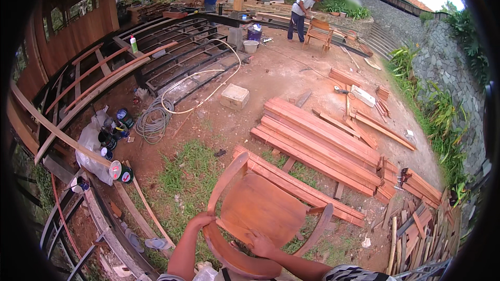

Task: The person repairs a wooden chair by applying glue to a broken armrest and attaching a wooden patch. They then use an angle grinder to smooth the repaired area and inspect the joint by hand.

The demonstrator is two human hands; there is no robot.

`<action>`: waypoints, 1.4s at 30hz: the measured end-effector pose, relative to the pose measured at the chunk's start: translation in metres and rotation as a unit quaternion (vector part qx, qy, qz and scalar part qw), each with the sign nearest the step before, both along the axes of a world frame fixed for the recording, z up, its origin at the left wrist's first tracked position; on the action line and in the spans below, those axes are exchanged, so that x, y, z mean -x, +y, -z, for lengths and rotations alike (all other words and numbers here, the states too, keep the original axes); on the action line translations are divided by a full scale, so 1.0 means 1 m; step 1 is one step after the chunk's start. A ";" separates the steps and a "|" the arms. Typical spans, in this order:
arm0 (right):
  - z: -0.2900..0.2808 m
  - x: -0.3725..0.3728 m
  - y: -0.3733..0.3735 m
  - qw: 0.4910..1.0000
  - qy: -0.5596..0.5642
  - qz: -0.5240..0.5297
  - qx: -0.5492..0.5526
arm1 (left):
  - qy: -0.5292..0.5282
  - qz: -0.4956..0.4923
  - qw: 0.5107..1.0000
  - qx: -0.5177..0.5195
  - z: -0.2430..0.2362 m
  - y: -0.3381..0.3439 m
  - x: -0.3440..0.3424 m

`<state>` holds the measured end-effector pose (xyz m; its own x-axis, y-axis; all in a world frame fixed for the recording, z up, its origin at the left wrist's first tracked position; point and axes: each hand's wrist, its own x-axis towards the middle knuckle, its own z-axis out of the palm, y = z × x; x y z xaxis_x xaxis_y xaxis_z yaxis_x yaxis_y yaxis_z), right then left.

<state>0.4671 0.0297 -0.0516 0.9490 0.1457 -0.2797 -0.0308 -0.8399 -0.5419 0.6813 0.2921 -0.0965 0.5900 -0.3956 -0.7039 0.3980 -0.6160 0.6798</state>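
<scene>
Both your hands are on a wooden chair right in front of you.
Your left hand grasps the curved rail at the chair's left side, while your right hand lies with loose fingers on the seat near its back edge; around the chair are grass and reddish planks, farther off a pale block, and beyond it a person bends over another chair.

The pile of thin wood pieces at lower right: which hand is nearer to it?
Right. The right hand is on the chair's seat, left of the pile; the left hand is on the chair's curved rail, farther left.
</scene>
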 end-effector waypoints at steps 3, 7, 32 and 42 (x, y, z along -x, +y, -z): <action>-0.002 0.108 -0.056 0.994 0.052 0.058 0.074 | -0.169 0.076 0.980 -0.070 0.026 -0.001 0.000; -0.046 0.217 -0.121 0.967 0.051 0.047 0.245 | -0.148 0.198 0.952 -0.180 0.016 -0.016 -0.013; -0.004 0.110 0.026 0.780 0.130 0.600 -0.122 | 0.049 -0.098 0.992 -0.061 0.047 0.004 -0.035; 0.003 0.124 0.038 0.692 0.066 0.714 -0.081 | 0.063 -0.152 0.984 -0.074 -0.004 -0.020 -0.003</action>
<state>0.3429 0.0681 -0.0549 0.1247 -0.8747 -0.4684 -0.8254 0.1705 -0.5382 0.6840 0.2725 -0.0929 0.5700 -0.1017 -0.8153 0.6548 -0.5432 0.5255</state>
